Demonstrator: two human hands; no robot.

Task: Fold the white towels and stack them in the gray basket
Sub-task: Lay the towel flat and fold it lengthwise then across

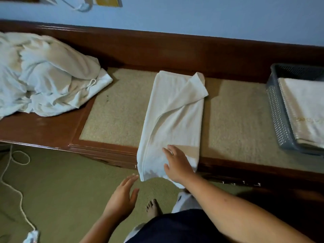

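Folding is in progress on one towel (173,120). It lies as a long strip across the middle of the tabletop (236,111), with its near end hanging over the near edge.

The right hand (177,163) rests on that near end with its fingers straight and spread. It presses the cloth flat and grips nothing. The left hand (122,195) is wide with relaxed fingers, just below and to the left of the towel's near left corner. It is apart from the cloth and holds nothing.

At the far end, the right corner is turned back over the strip. A diagonal crease runs down from it, so the layers are not aligned.

Step in hand, by judgement: the lengthwise fold is made and the crosswise folds are not yet done. The next move calls for two actions:
1. Straighten the turned corner.
2. Take both near corners and carry the near end up to the far end, with the edges matched.

The gray basket (275,109) stands at the right end of the tabletop, well apart from the strip. Folded towels (306,106) are already stacked inside it. A pile of unfolded towels (43,76) lies at the far left, so several folds appear to be outstanding.
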